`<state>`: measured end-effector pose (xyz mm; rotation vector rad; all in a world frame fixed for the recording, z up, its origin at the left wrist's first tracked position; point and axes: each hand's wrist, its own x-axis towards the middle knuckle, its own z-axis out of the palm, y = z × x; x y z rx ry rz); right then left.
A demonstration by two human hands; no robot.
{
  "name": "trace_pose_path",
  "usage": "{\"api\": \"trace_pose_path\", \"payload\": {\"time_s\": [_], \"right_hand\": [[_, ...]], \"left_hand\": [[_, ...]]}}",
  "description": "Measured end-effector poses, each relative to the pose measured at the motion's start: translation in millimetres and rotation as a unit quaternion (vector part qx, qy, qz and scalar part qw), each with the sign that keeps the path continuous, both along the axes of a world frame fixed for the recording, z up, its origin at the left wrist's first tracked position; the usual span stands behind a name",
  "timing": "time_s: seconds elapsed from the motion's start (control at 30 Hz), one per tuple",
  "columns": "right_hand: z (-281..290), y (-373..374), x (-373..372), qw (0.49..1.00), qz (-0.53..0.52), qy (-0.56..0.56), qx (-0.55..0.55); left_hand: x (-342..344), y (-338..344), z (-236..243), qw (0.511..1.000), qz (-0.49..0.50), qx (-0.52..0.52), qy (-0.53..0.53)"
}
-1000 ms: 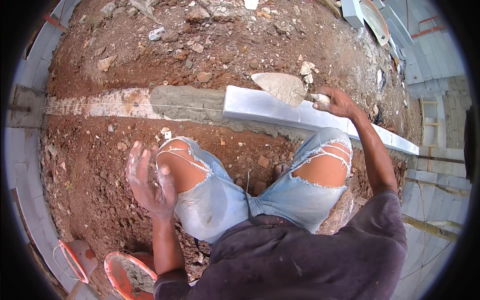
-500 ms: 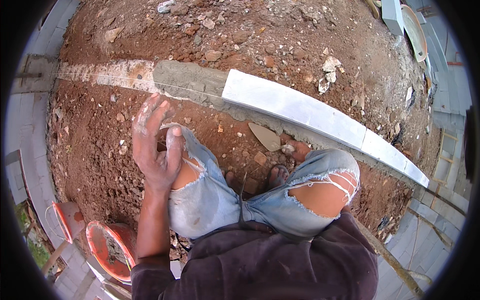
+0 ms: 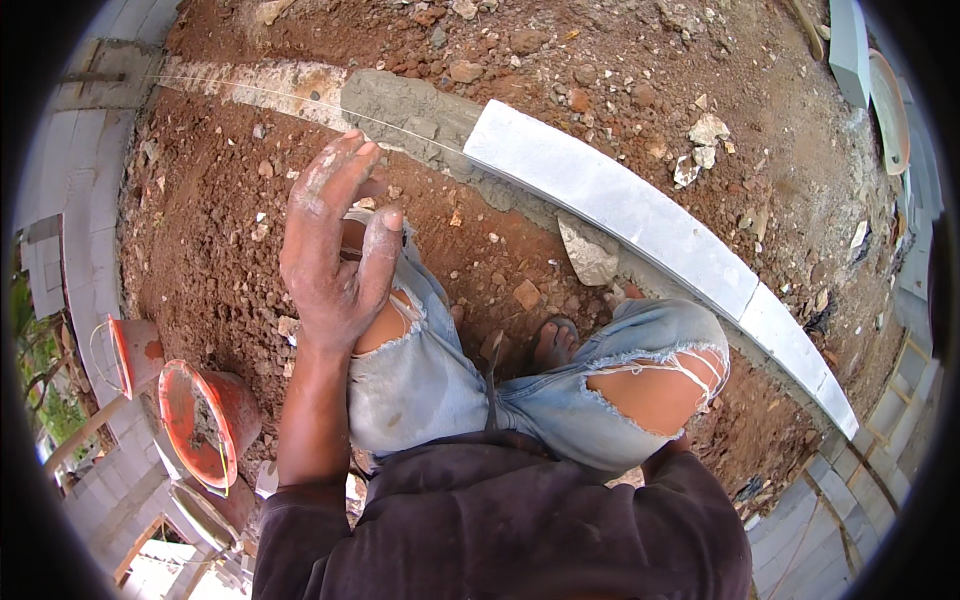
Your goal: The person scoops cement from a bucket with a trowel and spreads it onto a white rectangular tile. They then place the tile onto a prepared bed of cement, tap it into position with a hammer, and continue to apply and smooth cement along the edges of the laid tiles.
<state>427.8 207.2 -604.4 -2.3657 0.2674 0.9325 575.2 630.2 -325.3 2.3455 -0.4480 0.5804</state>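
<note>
A row of pale grey blocks (image 3: 610,195) lies on grey mortar (image 3: 405,105), with a taut string (image 3: 245,87) running leftward along the bed. My left hand (image 3: 335,250), dusty with fingers apart and bent, is raised above my left knee, just short of the mortar. My right hand (image 3: 625,292) is mostly hidden behind my right knee, with a few fingers showing at the handle of the trowel (image 3: 585,250). The trowel's mortar-smeared blade rests low beside the near face of the blocks.
Two orange buckets (image 3: 210,425) (image 3: 133,357) stand at the lower left. A grey block (image 3: 848,55) and an oval pan (image 3: 890,110) lie at the upper right. Loose stones (image 3: 706,140) are scattered on the reddish soil. Grey block walls (image 3: 85,200) border both sides.
My right hand has lowered the trowel from above the blocks to their near side, behind my knee. My left hand has risen toward the mortar. The view has turned.
</note>
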Motion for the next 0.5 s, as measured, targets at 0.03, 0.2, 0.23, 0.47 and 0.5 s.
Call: {"api": "trace_pose_path", "payload": {"time_s": [0.03, 0.2, 0.23, 0.47, 0.5], "right_hand": [[1, 0, -3, 1.000, 0.003, -0.001, -0.001], [7, 7, -11, 0.999, 0.039, -0.006, 0.004], [8, 11, -8, 0.999, 0.051, -0.008, 0.011], [32, 89, 64, 0.935, 0.134, 0.106, 0.310], [21, 90, 80, 0.915, 0.157, 0.167, 0.332]], "left_hand": [[-6, 2, 5, 0.998, 0.037, 0.026, 0.034], [-20, 14, 6, 0.991, 0.072, -0.094, 0.068], [-23, 15, 6, 0.989, 0.074, -0.110, 0.062], [-36, 24, 12, 0.998, 0.062, 0.021, 0.012], [-36, 25, 15, 0.997, 0.065, 0.032, 0.009]]}}
